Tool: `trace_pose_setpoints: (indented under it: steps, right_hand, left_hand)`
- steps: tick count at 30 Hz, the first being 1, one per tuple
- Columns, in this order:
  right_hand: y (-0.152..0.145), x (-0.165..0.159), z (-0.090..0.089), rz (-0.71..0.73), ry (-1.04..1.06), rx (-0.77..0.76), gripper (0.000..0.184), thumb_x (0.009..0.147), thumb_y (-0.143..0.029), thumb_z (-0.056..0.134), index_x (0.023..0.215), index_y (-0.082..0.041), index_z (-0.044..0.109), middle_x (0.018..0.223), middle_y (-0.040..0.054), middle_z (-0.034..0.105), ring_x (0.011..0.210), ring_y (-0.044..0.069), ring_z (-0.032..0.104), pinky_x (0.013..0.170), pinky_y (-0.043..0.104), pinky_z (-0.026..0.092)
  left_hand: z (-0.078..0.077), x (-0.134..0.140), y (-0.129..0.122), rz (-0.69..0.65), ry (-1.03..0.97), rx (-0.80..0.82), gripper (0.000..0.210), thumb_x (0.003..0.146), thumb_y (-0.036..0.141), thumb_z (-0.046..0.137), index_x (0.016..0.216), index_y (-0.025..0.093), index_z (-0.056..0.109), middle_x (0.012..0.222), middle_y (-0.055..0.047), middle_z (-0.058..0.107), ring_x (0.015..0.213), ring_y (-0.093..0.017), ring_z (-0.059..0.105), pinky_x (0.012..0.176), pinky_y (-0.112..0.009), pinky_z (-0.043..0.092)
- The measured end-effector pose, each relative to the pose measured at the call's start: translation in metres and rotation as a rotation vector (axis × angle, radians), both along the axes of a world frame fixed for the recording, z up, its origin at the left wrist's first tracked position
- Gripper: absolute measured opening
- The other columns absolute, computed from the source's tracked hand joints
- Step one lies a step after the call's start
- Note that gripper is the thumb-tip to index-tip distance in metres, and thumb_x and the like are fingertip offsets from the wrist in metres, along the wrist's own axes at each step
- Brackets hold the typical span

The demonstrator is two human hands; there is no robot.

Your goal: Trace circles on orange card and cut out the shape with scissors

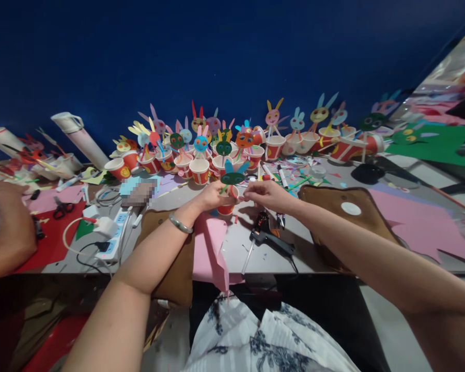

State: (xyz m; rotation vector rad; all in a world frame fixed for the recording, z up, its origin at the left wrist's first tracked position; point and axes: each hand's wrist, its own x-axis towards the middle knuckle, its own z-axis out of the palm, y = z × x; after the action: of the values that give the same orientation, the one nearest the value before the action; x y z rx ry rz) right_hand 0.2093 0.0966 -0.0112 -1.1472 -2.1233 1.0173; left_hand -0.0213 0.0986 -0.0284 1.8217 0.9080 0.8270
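Observation:
My left hand [211,197] is closed around a small red-and-white paper cup [225,210] above the table. A dark green paper rabbit head [232,179] with blue ears stands up at this cup. Just to the right, my right hand [270,195] has its thumb and fingers pinched together near the cup's rim. What they hold, if anything, is too small to make out. Below my right hand lies a black glue gun [273,242], beside a thin metal stand. A sheet of pink paper [210,248] hangs over the table edge below the cup.
Several paper cups with rabbit heads [201,142] line the back by the blue wall. Paper scraps and markers [282,176] lie before them. Left are a power strip [118,232], scissors [63,207] and another person's arm [11,227]. Brown cushions [344,222] flank me.

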Motion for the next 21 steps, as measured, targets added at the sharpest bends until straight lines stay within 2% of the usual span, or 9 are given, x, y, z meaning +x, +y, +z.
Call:
trace_pose_setpoints:
  steps: [4,10,16,21]
  right_hand:
    - [-0.003,-0.005,-0.008,0.008,0.022,0.031,0.029,0.074,-0.045,0.071,0.084,-0.018,0.072,0.079,0.0055,0.075,0.069,0.018,0.066,0.061,0.028,0.049]
    - [0.000,-0.012,-0.018,-0.027,0.019,0.097,0.019,0.077,-0.039,0.065,0.076,-0.020,0.069,0.073,0.0038,0.073,0.070,0.019,0.066,0.063,0.030,0.050]
    - [-0.001,-0.014,-0.014,-0.021,-0.003,0.121,0.020,0.079,-0.039,0.063,0.074,-0.020,0.069,0.070,0.0029,0.070,0.067,0.018,0.062,0.061,0.029,0.046]
    - [-0.002,-0.016,-0.007,-0.002,-0.036,0.118,0.021,0.078,-0.038,0.062,0.071,-0.019,0.068,0.062,0.0007,0.065,0.062,0.015,0.056,0.058,0.027,0.041]
  left_hand:
    - [0.002,0.000,0.000,-0.007,0.022,-0.015,0.046,0.065,0.056,0.083,0.077,0.013,0.071,0.071,-0.001,0.062,0.067,-0.013,0.054,0.066,-0.025,0.042]
    - [0.000,0.001,0.001,0.022,0.014,0.025,0.046,0.065,0.056,0.083,0.078,0.013,0.073,0.081,-0.003,0.066,0.075,-0.015,0.057,0.073,-0.026,0.044]
    - [0.001,0.002,0.000,0.007,0.020,0.024,0.045,0.067,0.056,0.082,0.082,0.014,0.075,0.080,-0.003,0.067,0.077,-0.017,0.059,0.076,-0.028,0.046]
    - [0.000,0.002,0.001,0.023,0.020,0.054,0.048,0.064,0.058,0.083,0.079,0.013,0.074,0.088,-0.006,0.070,0.084,-0.019,0.061,0.076,-0.027,0.047]
